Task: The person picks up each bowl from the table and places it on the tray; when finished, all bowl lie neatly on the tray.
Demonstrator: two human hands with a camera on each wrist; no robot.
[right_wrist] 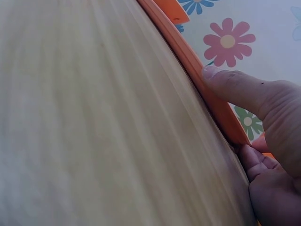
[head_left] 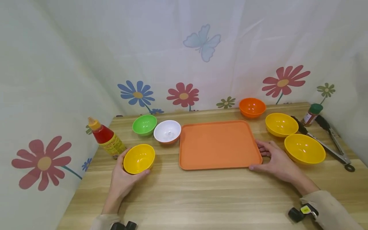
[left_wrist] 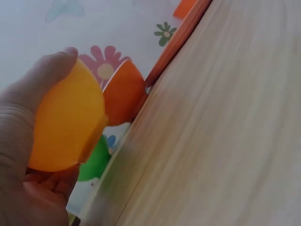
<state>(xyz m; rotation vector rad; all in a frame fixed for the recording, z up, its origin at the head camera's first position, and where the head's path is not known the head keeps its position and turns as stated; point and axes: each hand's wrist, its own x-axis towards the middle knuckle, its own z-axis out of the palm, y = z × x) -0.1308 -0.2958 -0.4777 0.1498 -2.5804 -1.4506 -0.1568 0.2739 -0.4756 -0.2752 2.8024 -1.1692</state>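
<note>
Left hand first: well to the left of the orange tray, a yellow bowl is gripped, thumb laid along its near side, fingers wrapped round the outer wall, and from the left wrist view it is seen held up off the wooden tabletop! Over to the tray itself, laid flat, and its near right corner is held by the right hand, thumb set on the near rim, fingers bent in against the right-hand edge. Just off the tray's left side, towards the far corner, a white bowl with an orange outside is placed, with a green bowl set farther left of the tray. Farthest left of the tray, beyond the held bowl, a red squeeze bottle with a yellow label is stood. Now past the tray's far right corner, where an orange bowl is spotted; right of the tray, two more yellow bowls are set close together, and farther right, black-tipped tongs are laid with arms spread, a green-lidded jar placed by their tips; behind the tray, a flower-printed cloth is seen
</note>
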